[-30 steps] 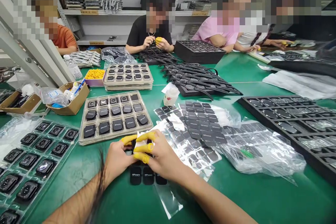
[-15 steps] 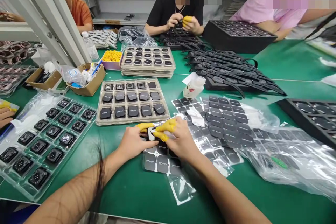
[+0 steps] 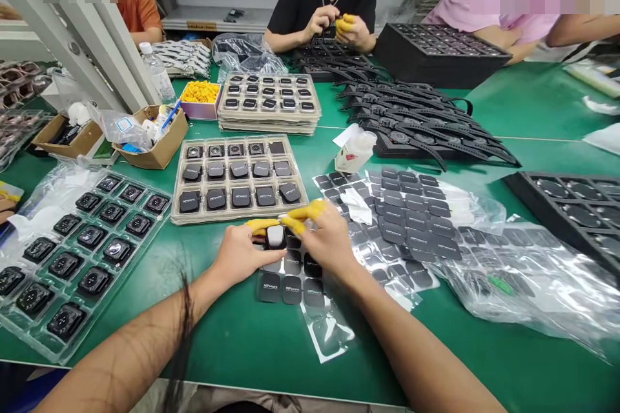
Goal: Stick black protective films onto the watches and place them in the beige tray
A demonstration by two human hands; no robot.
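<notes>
My left hand (image 3: pixel 242 251) grips a square black smartwatch body (image 3: pixel 276 237) by its side, its pale, shiny face turned up. A yellow finger cot covers one of the left fingertips. At the watch's upper right edge, my right hand (image 3: pixel 325 239) has its yellow-covered fingers pinched together. A small whitish bit shows at those fingertips, too small to name. Under both hands lies a sheet of dark square film stickers (image 3: pixel 292 289) with white lettering. Just beyond the hands sits a beige tray (image 3: pixel 242 214) of watch bodies, many topped with dark lettered squares.
A clear tray (image 3: pixel 159 210) of watches lies to the left. More sticker sheets (image 3: pixel 411 213) and clear plastic (image 3: pixel 484 297) spread on the right. Behind stand a white cup (image 3: pixel 356 151), stacked trays (image 3: pixel 268 126), a box of yellow finger cots (image 3: pixel 200 93) and strapped watches (image 3: pixel 421 122). Co-workers sit opposite.
My right fingers have moved off the watch's face to its upper right edge, baring the pale face. My left hand still holds the watch. The whole view has shifted slightly.
</notes>
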